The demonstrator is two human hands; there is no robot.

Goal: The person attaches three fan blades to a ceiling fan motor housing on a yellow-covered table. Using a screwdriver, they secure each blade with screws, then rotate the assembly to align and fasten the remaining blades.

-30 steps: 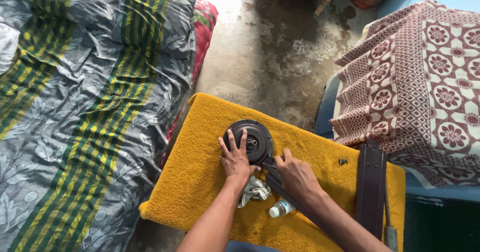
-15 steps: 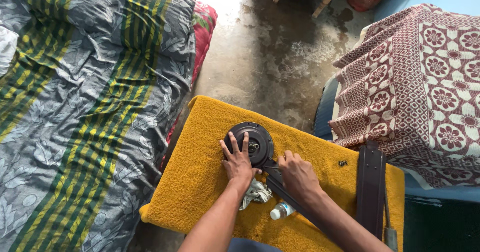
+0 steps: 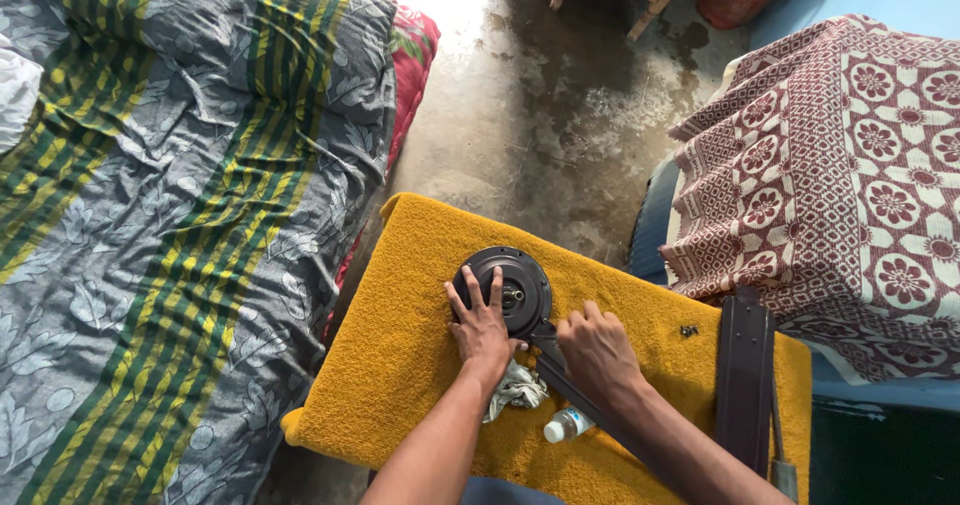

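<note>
Fingers spread wide on the left hand (image 3: 483, 327), flat and open, pressing down on the dark round motor housing (image 3: 503, 290) of what looks like a ceiling fan, and that looks like a bracing hold, palm weight keeping the disc from turning or sliding on the soft yellow towel (image 3: 400, 335) under it. Over to the right hand (image 3: 598, 350): fingers curled in tight at the spot where the long dark fan blade (image 3: 570, 385) meets the housing, pinching something small there (too small to make out whether it is a screw or a tool tip, I cannot tell). The blade runs back under the right forearm toward the person, so the joint sits right between the two hands, easy to reach.

Housing sits near the middle of the towel-covered surface, centre shaft up and bare. Just behind the left wrist, a crumpled pale rag (image 3: 517, 387), and beside it a small clear bottle with a white cap (image 3: 567, 425) lying on its side; contents not readable from here. A few tiny dark screws (image 3: 687, 331) rest loose on the towel to the right, apart from the hands, near a second dark blade (image 3: 745, 385) laid along the edge. Striped bedding (image 3: 180, 215) lies to the left, a patterned maroon cloth (image 3: 850, 165) to the right.
</note>
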